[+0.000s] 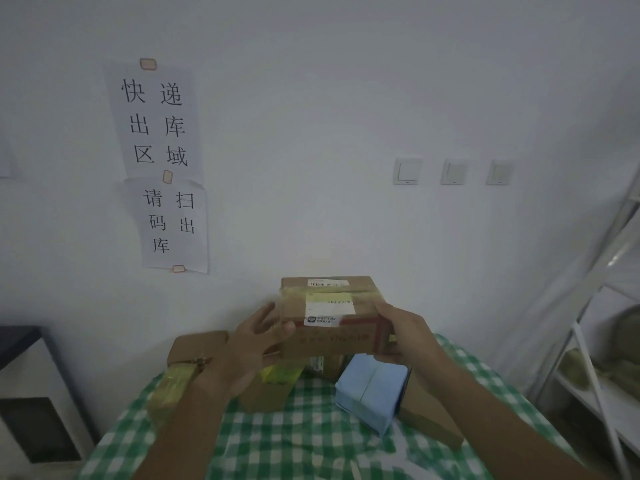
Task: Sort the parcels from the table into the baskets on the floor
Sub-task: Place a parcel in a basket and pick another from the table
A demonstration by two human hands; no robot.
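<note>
Cardboard parcel [332, 317] (taped, boxy), left hand [254, 341] and right hand [405, 337] fingers clamped on its ends, above gingham table [294, 441].

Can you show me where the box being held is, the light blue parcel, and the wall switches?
Cardboard box [329, 308]: head view, on its top label.
Light blue parcel [372, 389]: head view, middle of its top face.
Wall switches [408, 171]: head view, on the leftmost of the three plates.
</note>
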